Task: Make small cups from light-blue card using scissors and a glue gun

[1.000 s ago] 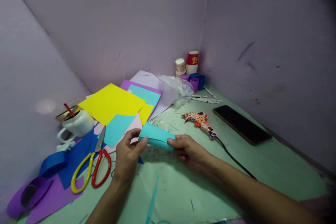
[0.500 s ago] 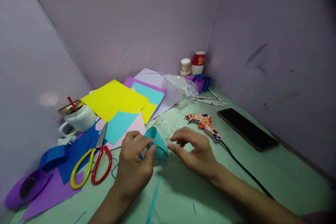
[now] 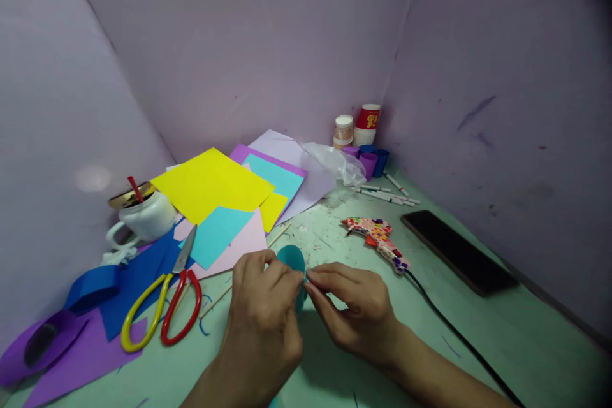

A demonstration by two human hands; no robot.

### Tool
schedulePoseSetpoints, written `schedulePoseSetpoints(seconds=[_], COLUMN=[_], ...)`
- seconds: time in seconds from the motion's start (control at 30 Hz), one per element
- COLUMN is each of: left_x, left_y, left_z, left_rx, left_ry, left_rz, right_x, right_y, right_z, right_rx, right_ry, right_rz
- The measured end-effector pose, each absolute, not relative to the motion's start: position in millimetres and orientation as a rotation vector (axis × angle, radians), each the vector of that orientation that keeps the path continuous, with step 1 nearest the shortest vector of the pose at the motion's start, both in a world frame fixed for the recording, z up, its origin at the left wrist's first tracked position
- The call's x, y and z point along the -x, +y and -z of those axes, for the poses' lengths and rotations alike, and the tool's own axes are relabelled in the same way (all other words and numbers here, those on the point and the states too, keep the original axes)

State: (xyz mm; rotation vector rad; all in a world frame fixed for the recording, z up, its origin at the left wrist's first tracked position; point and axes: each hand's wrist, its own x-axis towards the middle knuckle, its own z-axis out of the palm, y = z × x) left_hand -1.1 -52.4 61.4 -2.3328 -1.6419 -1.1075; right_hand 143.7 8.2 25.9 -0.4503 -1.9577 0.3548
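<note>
Curled turquoise paper (image 3: 291, 259) sits between the two hands, low over the desk (image 3: 526, 344). Pressing too hard with the left hand (image 3: 265, 319) could dent its curve; a loose right hand (image 3: 358, 306) might let the edge spring away and the roll skew. The left fingers are bent over the paper's near left side, grasping it and hiding much of it; the right thumb and forefinger tips meet its right edge, whether gripping cannot be told.
</note>
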Motion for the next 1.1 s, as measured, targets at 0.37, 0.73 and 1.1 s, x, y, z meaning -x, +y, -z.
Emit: schedulePoseSetpoints(seconds=[0.37,0.73,1.1], left_x=[5,3,2], left_y=[-55,-51,-54], left_z=[-59,-52,-57], left_rx=[2.406,2.324,2.255], left_ry=[-1.465,-2.126,-2.053], left_rz=[1.169,1.527,1.738], right_x=[-159,-144,-152], right_y=[23,27,25], right_z=[-36,-20,-27], right_rx=[0.664,0.74,0.651], right_ry=[-1.975,-1.818,-1.848], right_rz=[-0.969,-1.307,-1.523])
